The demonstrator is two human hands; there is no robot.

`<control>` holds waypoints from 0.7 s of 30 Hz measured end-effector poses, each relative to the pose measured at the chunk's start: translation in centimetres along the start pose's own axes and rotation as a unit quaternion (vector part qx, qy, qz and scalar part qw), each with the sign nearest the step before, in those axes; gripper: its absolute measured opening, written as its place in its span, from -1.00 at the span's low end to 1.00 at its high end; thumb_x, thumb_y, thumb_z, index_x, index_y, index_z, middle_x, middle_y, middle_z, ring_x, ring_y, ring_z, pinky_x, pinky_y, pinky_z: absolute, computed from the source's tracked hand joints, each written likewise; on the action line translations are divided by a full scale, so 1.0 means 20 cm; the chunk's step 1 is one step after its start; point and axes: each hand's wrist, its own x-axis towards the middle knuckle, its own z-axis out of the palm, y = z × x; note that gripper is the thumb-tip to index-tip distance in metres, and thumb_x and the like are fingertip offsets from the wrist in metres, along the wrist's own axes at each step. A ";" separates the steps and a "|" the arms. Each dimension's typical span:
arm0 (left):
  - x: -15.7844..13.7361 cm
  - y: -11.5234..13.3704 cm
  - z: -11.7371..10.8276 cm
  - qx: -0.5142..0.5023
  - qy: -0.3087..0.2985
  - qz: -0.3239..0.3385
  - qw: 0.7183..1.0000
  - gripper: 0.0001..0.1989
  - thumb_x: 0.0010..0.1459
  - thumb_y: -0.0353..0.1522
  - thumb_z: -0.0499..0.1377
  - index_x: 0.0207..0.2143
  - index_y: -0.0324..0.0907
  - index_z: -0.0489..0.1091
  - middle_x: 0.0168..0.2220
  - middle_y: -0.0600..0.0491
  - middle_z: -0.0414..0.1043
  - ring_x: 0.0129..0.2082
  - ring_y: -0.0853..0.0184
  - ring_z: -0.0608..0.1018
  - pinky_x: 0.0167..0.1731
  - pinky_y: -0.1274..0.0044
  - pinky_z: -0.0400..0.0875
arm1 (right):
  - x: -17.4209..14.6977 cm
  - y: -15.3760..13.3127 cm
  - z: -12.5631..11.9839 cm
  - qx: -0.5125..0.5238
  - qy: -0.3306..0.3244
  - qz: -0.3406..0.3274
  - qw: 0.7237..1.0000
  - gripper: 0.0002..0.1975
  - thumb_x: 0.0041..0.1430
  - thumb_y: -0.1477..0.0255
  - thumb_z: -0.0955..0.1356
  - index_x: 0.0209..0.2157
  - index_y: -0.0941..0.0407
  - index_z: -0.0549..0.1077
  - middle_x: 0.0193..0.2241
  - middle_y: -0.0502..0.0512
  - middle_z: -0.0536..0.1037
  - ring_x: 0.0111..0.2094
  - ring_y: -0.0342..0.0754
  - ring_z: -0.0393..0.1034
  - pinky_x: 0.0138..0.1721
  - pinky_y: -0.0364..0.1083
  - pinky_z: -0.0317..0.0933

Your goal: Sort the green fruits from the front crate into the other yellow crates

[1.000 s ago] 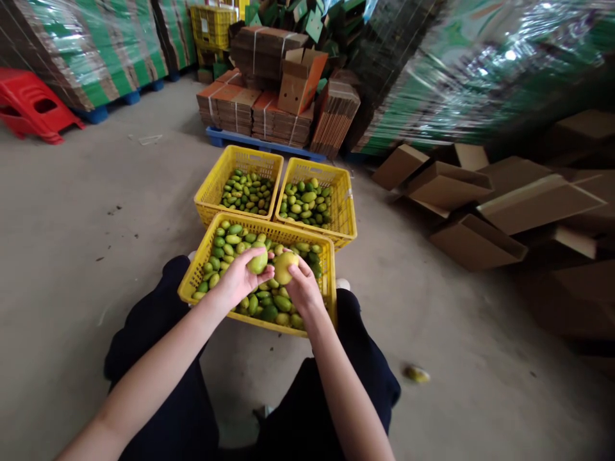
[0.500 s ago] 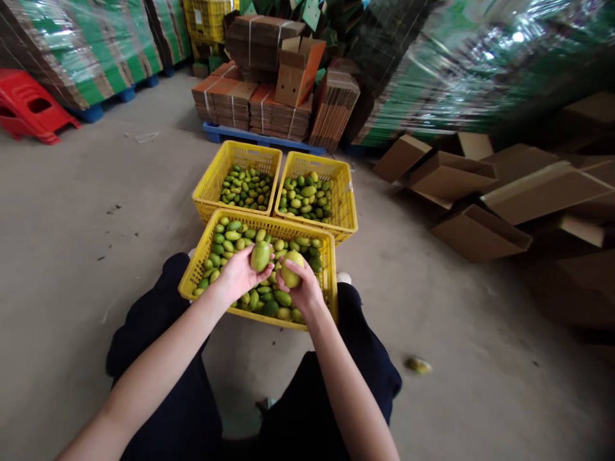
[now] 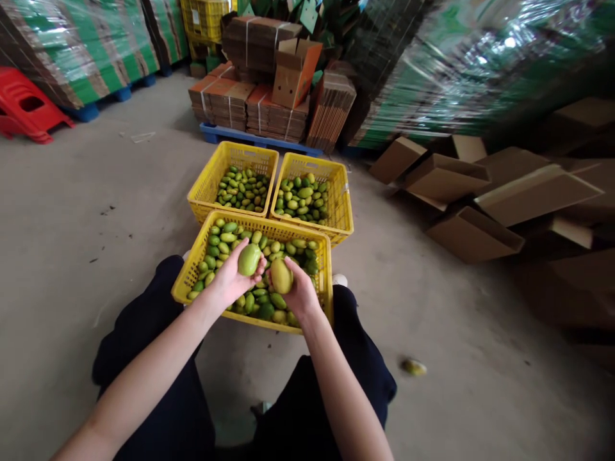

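Note:
My left hand (image 3: 234, 274) is closed around a smooth, oval green fruit (image 3: 248, 260), cradling it in the palm and fingers. Close beside it, my right hand (image 3: 300, 291) grips a yellower oval fruit (image 3: 281, 276) between thumb and fingers. The frames do not make the kind of fruit certain. Both hands are above the near yellow crate (image 3: 192, 262), which holds many green and yellowish fruits (image 3: 229, 237) of the same sort. The hands and forearms hide part of its contents.
Two more yellow crates (image 3: 204, 186) with fruit stand just beyond. Flattened cartons (image 3: 223, 102) are stacked on a blue pallet (image 3: 259, 139). Open cardboard boxes (image 3: 473, 234) are heaped at right. A red stool (image 3: 33, 105) stands at left; one blurred fruit (image 3: 414, 367) lies on the floor.
My right hand has turned the yellower fruit and shifted slightly left. My left hand has also moved a little left, its fruit tilted differently. The whole view has shifted slightly.

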 end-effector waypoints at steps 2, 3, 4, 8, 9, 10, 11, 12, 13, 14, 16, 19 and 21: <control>0.00 0.00 0.00 -0.003 -0.002 -0.024 1.000 -0.53 0.40 -0.23 -0.15 -0.42 -0.29 0.38 -0.58 0.04 0.37 -0.73 0.50 0.37 -0.79 0.69 0.22 | -0.02 -0.01 0.01 -0.005 -0.028 -0.014 1.000 -0.65 -0.06 0.22 0.49 -0.25 0.07 0.44 -0.47 -0.02 0.56 -0.56 -0.12 0.39 -0.58 -0.16 0.24; 0.00 0.00 -0.01 -0.009 -0.001 -0.033 0.999 -0.55 0.40 -0.26 -0.16 -0.37 -0.30 0.39 -0.57 0.03 0.39 -0.75 0.50 0.35 -0.82 0.70 0.18 | -0.04 -0.02 0.02 -0.005 -0.042 -0.020 0.999 -0.63 -0.05 0.25 0.48 -0.19 0.05 0.42 -0.45 -0.03 0.57 -0.58 -0.13 0.38 -0.60 -0.17 0.21; 0.00 0.00 -0.01 -0.018 0.000 -0.041 0.999 -0.58 0.40 -0.29 -0.17 -0.31 -0.30 0.40 -0.56 0.03 0.40 -0.75 0.50 0.35 -0.83 0.70 0.18 | -0.05 -0.03 0.02 0.001 -0.051 -0.021 0.998 -0.63 -0.04 0.28 0.46 -0.16 0.04 0.41 -0.43 -0.03 0.58 -0.59 -0.13 0.38 -0.62 -0.18 0.19; 0.01 0.01 -0.01 -0.060 0.024 -0.046 0.997 -0.64 0.39 -0.27 -0.13 -0.17 -0.31 0.37 -0.52 0.01 0.42 -0.70 0.47 0.42 -0.80 0.72 0.28 | -0.05 -0.04 0.02 0.063 -0.059 0.002 0.996 -0.72 -0.05 0.34 0.37 -0.25 0.13 0.46 -0.38 0.08 0.60 -0.56 -0.10 0.41 -0.58 -0.15 0.27; 0.01 0.01 -0.01 -0.064 0.040 -0.043 0.996 -0.66 0.38 -0.28 -0.11 -0.18 -0.31 0.36 -0.52 0.01 0.41 -0.68 0.46 0.44 -0.76 0.72 0.33 | -0.04 -0.04 0.01 0.075 -0.061 0.009 0.995 -0.75 -0.05 0.35 0.35 -0.29 0.15 0.46 -0.40 0.10 0.60 -0.55 -0.08 0.43 -0.56 -0.13 0.30; 0.01 0.01 0.00 -0.066 0.060 -0.034 0.995 -0.71 0.37 -0.31 -0.08 -0.19 -0.31 0.35 -0.53 0.02 0.40 -0.66 0.45 0.46 -0.72 0.71 0.39 | -0.03 -0.03 0.01 0.081 -0.064 0.019 0.995 -0.77 -0.05 0.35 0.33 -0.33 0.16 0.46 -0.43 0.12 0.59 -0.55 -0.06 0.43 -0.56 -0.12 0.32; 0.00 0.01 0.00 -0.069 0.082 -0.020 0.994 -0.76 0.36 -0.35 -0.06 -0.19 -0.30 0.34 -0.53 0.03 0.40 -0.63 0.44 0.48 -0.67 0.69 0.44 | -0.01 -0.03 0.00 0.083 -0.065 0.030 0.994 -0.80 -0.04 0.36 0.31 -0.35 0.16 0.45 -0.47 0.12 0.58 -0.56 -0.05 0.43 -0.57 -0.11 0.32; 0.00 0.01 0.01 -0.071 0.101 -0.006 0.992 -0.81 0.34 -0.38 -0.03 -0.18 -0.28 0.33 -0.52 0.04 0.40 -0.59 0.43 0.51 -0.61 0.68 0.49 | 0.00 -0.03 0.00 0.083 -0.062 0.043 0.994 -0.82 -0.02 0.36 0.30 -0.37 0.15 0.44 -0.52 0.11 0.56 -0.58 -0.04 0.42 -0.60 -0.11 0.32; 0.00 0.01 0.01 -0.072 0.116 0.005 0.991 -0.84 0.34 -0.41 -0.02 -0.16 -0.27 0.33 -0.51 0.04 0.41 -0.56 0.42 0.53 -0.56 0.67 0.52 | 0.01 -0.02 -0.01 0.083 -0.056 0.056 0.993 -0.83 0.01 0.35 0.28 -0.39 0.14 0.43 -0.55 0.11 0.55 -0.60 -0.04 0.41 -0.62 -0.11 0.31; 0.00 0.01 0.01 -0.073 0.123 0.010 0.990 -0.84 0.34 -0.41 -0.01 -0.15 -0.26 0.33 -0.49 0.03 0.43 -0.53 0.41 0.55 -0.54 0.67 0.53 | 0.02 -0.02 -0.01 0.083 -0.048 0.071 0.993 -0.83 0.04 0.34 0.27 -0.39 0.14 0.42 -0.58 0.11 0.54 -0.63 -0.04 0.40 -0.65 -0.12 0.30; 0.00 0.01 0.01 -0.074 0.115 -0.009 0.991 -0.81 0.35 -0.36 -0.01 -0.15 -0.27 0.33 -0.45 -0.02 0.45 -0.50 0.39 0.56 -0.59 0.69 0.49 | 0.03 -0.01 -0.02 0.084 -0.032 0.098 0.991 -0.79 0.10 0.32 0.24 -0.38 0.16 0.41 -0.60 0.13 0.53 -0.65 -0.05 0.38 -0.67 -0.13 0.29; -0.01 0.01 0.01 -0.080 0.091 -0.043 0.992 -0.74 0.37 -0.27 -0.05 -0.21 -0.26 0.33 -0.44 -0.04 0.45 -0.60 0.45 0.47 -0.76 0.74 0.26 | 0.04 0.00 -0.03 0.081 -0.019 0.130 0.988 -0.69 0.18 0.26 0.18 -0.33 0.18 0.41 -0.59 0.15 0.53 -0.66 -0.06 0.38 -0.69 -0.14 0.29; 0.00 0.01 0.00 -0.083 0.086 -0.036 0.992 -0.70 0.38 -0.24 -0.08 -0.29 -0.23 0.31 -0.46 -0.02 0.44 -0.67 0.49 0.36 -0.79 0.71 0.14 | 0.04 0.00 -0.04 0.084 -0.020 0.146 0.985 -0.63 0.21 0.20 0.15 -0.31 0.18 0.41 -0.59 0.15 0.52 -0.66 -0.06 0.37 -0.70 -0.14 0.28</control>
